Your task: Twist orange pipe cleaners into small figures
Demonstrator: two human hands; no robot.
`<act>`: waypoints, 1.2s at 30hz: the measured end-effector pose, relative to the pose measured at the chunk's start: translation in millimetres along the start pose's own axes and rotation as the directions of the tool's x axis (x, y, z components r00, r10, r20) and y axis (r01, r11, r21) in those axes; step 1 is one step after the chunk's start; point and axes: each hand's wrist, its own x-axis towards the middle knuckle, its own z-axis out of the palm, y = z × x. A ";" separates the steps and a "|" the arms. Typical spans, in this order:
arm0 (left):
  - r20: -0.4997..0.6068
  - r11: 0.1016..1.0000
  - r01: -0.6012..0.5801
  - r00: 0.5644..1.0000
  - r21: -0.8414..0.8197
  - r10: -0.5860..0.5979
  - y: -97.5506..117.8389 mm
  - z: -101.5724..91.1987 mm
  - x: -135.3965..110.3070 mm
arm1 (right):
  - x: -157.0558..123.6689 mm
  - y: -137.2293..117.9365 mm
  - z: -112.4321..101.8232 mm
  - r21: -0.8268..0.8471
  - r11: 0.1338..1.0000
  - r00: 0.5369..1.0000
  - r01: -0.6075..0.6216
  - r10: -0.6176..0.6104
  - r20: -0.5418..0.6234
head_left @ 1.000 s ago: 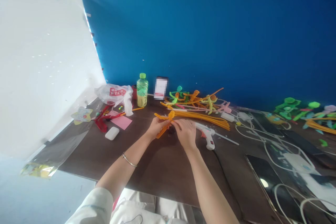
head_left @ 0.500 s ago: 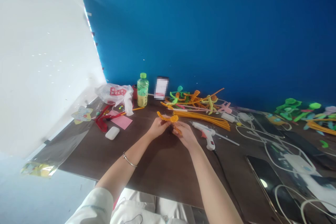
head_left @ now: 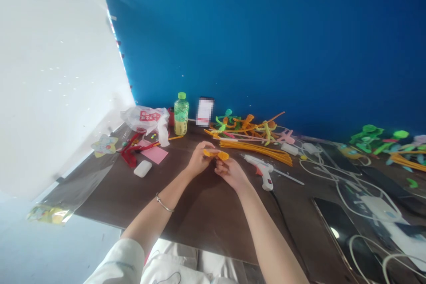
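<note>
Both my hands are raised over the middle of the dark table, close together around an orange pipe-cleaner figure (head_left: 222, 155). My left hand (head_left: 199, 159) pinches its left part, a short fuzzy orange length. My right hand (head_left: 232, 171) has its fingers closed on the right part, below a rounded orange end. The fingers cover much of the figure, so its full shape is hidden. Just beyond the hands lies a bundle of orange pipe cleaners (head_left: 256, 151). To the right of my right hand rests a white hot glue gun (head_left: 262, 171) with its stick poking out.
A bottle with a green cap (head_left: 181, 115), a plastic bag (head_left: 143, 117) and a propped phone (head_left: 205, 112) stand at the back. Red scissors (head_left: 128, 156), pink paper (head_left: 156, 154) and a white case (head_left: 143, 168) lie left. Finished-looking pipe-cleaner figures (head_left: 248, 124), cables and a dark phone (head_left: 346, 235) are right.
The orange piece has been turned in my hands; its long left arm, which stuck out up and left, now looks shorter and lies between the fingers. My left hand has shifted slightly.
</note>
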 end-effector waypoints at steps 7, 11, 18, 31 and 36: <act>-0.248 0.909 0.294 0.896 -0.295 -0.369 -1.9 2.4 3.0 | 0.7 3.9 -0.8 -0.637 0.659 0.769 0.400 -0.620 -0.158; 0.241 0.486 0.636 0.723 -0.600 -0.648 4.3 0.1 3.9 | -0.3 -0.2 -10.4 -0.908 0.224 0.594 0.354 -0.804 0.033; 0.361 0.378 0.624 0.740 -0.684 -0.568 14.6 4.5 0.5 | -0.5 -1.7 -20.3 -0.912 -0.301 0.623 0.277 -0.666 0.409; 0.276 0.459 0.519 0.823 -0.721 -0.496 1.4 11.7 -3.6 | -0.5 4.9 -14.3 -0.934 -0.186 0.627 0.305 -0.699 0.344; 0.163 0.629 0.439 0.879 -0.642 -0.447 2.7 13.4 -5.0 | 0.7 7.3 -9.1 -0.942 0.086 0.674 0.325 -0.719 0.168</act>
